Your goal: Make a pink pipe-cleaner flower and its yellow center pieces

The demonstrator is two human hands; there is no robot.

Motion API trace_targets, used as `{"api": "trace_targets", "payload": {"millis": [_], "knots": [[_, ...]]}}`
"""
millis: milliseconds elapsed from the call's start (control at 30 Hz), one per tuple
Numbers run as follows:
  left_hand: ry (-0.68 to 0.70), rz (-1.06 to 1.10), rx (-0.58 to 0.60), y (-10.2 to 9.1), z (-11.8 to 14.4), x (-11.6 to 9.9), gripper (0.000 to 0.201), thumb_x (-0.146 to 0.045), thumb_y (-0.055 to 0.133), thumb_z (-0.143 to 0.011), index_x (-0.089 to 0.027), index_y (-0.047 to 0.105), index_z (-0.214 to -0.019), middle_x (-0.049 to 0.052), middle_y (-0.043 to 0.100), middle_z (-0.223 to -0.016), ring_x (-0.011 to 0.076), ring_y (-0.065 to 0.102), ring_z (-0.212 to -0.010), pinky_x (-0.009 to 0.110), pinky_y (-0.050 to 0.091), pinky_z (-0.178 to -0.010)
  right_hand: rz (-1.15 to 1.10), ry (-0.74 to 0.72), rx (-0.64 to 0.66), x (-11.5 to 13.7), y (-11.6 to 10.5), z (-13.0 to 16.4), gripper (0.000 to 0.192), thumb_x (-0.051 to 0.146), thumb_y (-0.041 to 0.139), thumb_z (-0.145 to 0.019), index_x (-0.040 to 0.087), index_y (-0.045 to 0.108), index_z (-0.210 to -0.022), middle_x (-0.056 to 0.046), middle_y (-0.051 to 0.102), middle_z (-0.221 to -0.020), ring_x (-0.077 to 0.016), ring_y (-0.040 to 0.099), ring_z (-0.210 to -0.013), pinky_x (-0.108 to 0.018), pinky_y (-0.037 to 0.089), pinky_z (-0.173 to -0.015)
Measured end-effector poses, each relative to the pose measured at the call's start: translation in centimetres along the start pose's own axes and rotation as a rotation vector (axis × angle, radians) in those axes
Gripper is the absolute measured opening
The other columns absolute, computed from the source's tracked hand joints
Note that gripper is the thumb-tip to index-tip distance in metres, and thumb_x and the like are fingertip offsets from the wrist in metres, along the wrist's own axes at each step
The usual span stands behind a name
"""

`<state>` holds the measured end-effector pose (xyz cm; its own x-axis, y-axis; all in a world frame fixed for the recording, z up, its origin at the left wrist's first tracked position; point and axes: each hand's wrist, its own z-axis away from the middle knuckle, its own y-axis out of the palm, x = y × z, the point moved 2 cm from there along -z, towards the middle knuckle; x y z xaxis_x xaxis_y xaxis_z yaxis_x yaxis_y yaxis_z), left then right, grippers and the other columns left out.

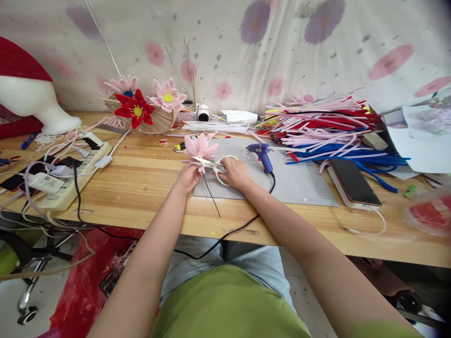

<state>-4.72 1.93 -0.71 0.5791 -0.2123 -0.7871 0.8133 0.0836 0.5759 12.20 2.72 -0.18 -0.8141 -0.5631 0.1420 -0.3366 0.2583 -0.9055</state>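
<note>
Scissors (214, 166) in rt hand (235, 172), probably snipping pink flower (200, 147); no legible labels.

table (148, 180): pale wood, matt, visible grain | cutting mat (299, 185): grey, matt, faint grid | scissors (213, 166): shiny metal blades, white plastic handles | pink flower (200, 146): fuzzy pipe-cleaner petals | glue gun (261, 155): blue plastic, slight gloss | phone (353, 176): glossy black glass | backdrop (268, 51): soft printed cloth
</note>
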Motion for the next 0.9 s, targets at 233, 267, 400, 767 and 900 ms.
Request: {"api": "trace_targets", "payload": {"millis": [233,267,400,767,900], "knots": [[-0.011,0.012,-0.066,0.2,0.3,-0.2,0.011,-0.005,0.053,-0.075,-0.012,0.060,-0.072,-0.001,0.057,-0.055,0.0050,0.053,-0.047,0.012,0.037,-0.038,0.063,0.049,0.030,-0.2,-0.2,0.1,0.035,0.047,0.041,-0.083,0.017,0.053,-0.094,-0.012,0.063,-0.089,-0.0242,0.055,-0.081,-0.030,0.028,-0.060],[-0.012,0.013,-0.060,0.3,0.3,-0.2,0.010,-0.005,0.053,-0.075,-0.012,0.060,-0.073,-0.001,0.058,-0.056,0.0049,0.053,-0.047,0.012,0.037,-0.038,0.069,0.049,0.032,-0.2,-0.2,0.1,0.035,0.048,0.041,-0.083,0.017,0.053,-0.094,-0.012,0.064,-0.089,-0.0242,0.055,-0.080,-0.029,0.027,-0.059],[-0.004,0.019,-0.020,0.3,0.4,-0.2,0.013,-0.007,0.052,-0.077,-0.012,0.063,-0.081,0.000,0.062,-0.064,0.0040,0.052,-0.048,0.012,0.038,-0.039,0.074,0.037,0.066,-0.3,0.0,0.2,0.033,0.046,0.042,-0.083,0.017,0.054,-0.093,-0.011,0.064,-0.087,-0.0234,0.056,-0.078,-0.029,0.026,-0.057],[0.017,0.139,0.043,-0.4,0.1,-0.2,0.014,-0.010,0.049,-0.081,-0.012,0.062,-0.079,0.002,0.063,-0.068,0.0088,0.059,-0.063,0.025,0.050,-0.071,-0.037,0.031,-0.091,-1.6,-1.1,1.0,0.026,0.040,0.046,-0.080,0.017,0.052,-0.091,-0.009,0.061,-0.087,-0.0217,0.052,-0.079,-0.030,0.030,-0.063],[-0.026,0.234,0.055,-0.4,0.4,-0.5,0.020,-0.011,0.043,-0.084,-0.012,0.062,-0.091,0.002,0.062,-0.070,0.0072,0.058,-0.062,0.021,0.049,-0.066,-0.059,-0.073,-0.077,-1.6,-1.3,1.3,0.026,0.040,0.048,-0.078,0.016,0.052,-0.091,-0.010,0.060,-0.090,-0.0224,0.050,-0.081,-0.031,0.033,-0.069]]}}
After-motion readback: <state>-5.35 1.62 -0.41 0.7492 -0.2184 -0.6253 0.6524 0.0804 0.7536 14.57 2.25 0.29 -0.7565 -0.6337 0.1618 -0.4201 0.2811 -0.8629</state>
